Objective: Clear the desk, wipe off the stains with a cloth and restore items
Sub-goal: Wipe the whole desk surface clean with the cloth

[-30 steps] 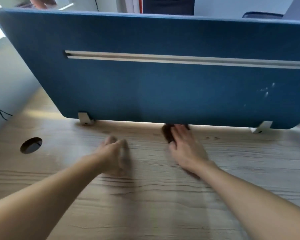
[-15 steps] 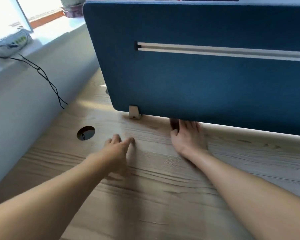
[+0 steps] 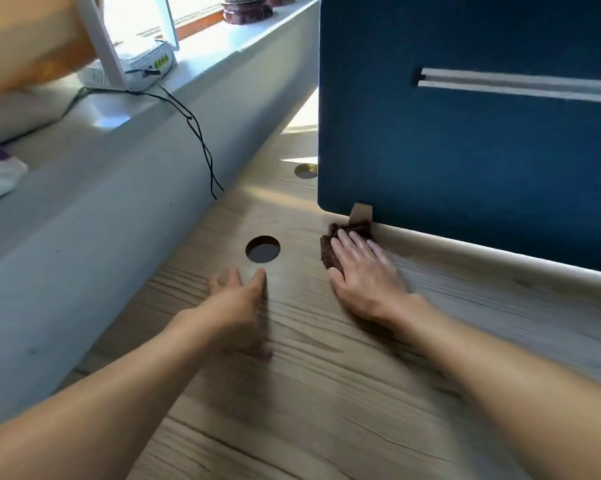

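Observation:
My right hand (image 3: 364, 277) lies flat on a dark brown cloth (image 3: 328, 251), pressing it onto the light wooden desk (image 3: 326, 393) just below the left bracket (image 3: 360, 213) of the blue partition. Most of the cloth is hidden under the palm; only its left and far edges show. My left hand (image 3: 238, 306) rests on the desk with its fingers spread, holding nothing, just short of a round cable hole (image 3: 263, 249).
A blue felt partition (image 3: 465, 133) with a grey rail stands along the desk's far side. A second hole (image 3: 306, 170) sits beyond it. The grey sill (image 3: 84, 202) on the left carries a white router (image 3: 143, 64), black cables (image 3: 198, 133) and a bag.
My right hand has slid the cloth left along the foot of the partition to its left bracket. The left hand moved left too, toward the hole, and my view turned left.

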`<state>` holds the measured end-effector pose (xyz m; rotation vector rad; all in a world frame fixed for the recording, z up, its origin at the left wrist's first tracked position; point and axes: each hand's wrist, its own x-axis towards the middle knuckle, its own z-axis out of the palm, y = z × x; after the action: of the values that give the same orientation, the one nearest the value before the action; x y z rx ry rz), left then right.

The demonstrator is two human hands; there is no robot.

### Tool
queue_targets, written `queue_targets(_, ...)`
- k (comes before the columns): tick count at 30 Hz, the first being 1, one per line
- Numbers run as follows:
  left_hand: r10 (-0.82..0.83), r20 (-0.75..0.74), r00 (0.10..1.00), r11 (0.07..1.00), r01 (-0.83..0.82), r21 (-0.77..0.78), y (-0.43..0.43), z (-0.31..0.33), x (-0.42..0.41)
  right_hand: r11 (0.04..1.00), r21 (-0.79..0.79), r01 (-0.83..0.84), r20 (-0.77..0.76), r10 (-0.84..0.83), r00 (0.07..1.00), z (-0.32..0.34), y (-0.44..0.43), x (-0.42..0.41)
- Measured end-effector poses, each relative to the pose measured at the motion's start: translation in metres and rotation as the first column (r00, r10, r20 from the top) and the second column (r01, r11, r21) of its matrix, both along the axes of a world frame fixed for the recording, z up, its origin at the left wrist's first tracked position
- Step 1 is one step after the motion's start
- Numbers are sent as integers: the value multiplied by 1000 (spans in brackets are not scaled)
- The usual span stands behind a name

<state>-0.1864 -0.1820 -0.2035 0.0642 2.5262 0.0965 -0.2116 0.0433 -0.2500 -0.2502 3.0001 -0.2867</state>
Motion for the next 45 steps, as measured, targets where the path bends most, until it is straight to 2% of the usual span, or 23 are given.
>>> queue_targets(3,-14,-88,996,997,20,69,-9,-9,-1,993,-69,-99,55,103,993,3,-20,-29)
queue_targets(7,26,-124,992,979,0,204,-23,-3,10,999,-29,-38,61,39,997,3,-35,-40)
queue_targets(10,267,-197,943,881,-155,447,-55,-1,35,979,-27,-202,58,204,977,3,-63,2)
queue_targets(12,408,-214,888,814,-247,526,-74,2,59,935,-36,-353,44,355,934,4,-89,43)
queue_targets(14,441,-194,876,792,-279,543,-83,5,84,897,-46,-439,50,441,896,6,-109,77)
queue_targets(18,573,-191,797,731,-392,559,-96,11,136,766,-66,-639,31,642,766,7,-148,156)
queue_targets(21,622,-191,759,731,-476,488,-105,14,177,558,-97,-824,-23,827,562,1,-173,230)
queue_targets(23,608,-182,773,764,-508,396,-102,17,207,453,-102,-886,-10,890,456,1,-173,253)
queue_targets(24,580,-157,799,790,-506,345,-94,17,221,436,-93,-895,-11,898,439,1,-167,251)
queue_targets(26,485,-72,871,864,-465,196,-74,16,240,496,-61,-866,-24,867,498,1,-146,228)
queue_targets(28,413,20,911,910,-413,41,-53,13,250,631,-55,-774,-14,775,632,3,-115,187)
queue_targets(31,366,71,928,931,-366,-5,-45,12,253,866,-35,-498,8,499,867,1,-46,108)
queue_targets(33,375,62,925,927,-376,7,-45,10,253,975,6,-223,37,223,974,2,9,65)
queue_targets(35,387,31,922,922,-387,-8,-46,6,250,998,69,-9,73,4,997,2,41,48)
queue_targets(37,371,32,928,929,-370,-19,-44,4,248,997,66,44,57,-47,997,2,30,67)
queue_targets(39,367,22,930,930,-367,-14,-45,4,250,992,-1,-124,35,124,992,2,-5,111)
queue_targets(41,373,11,928,928,-373,-12,-46,6,246,918,-41,-394,-12,394,919,-1,-45,183)
queue_targets(43,391,-13,920,920,-391,17,-46,12,243,764,-43,-644,-43,643,765,1,-67,266)
queue_targets(45,417,-33,908,908,-414,62,-47,20,242,602,-84,-794,-9,796,605,4,-64,309)
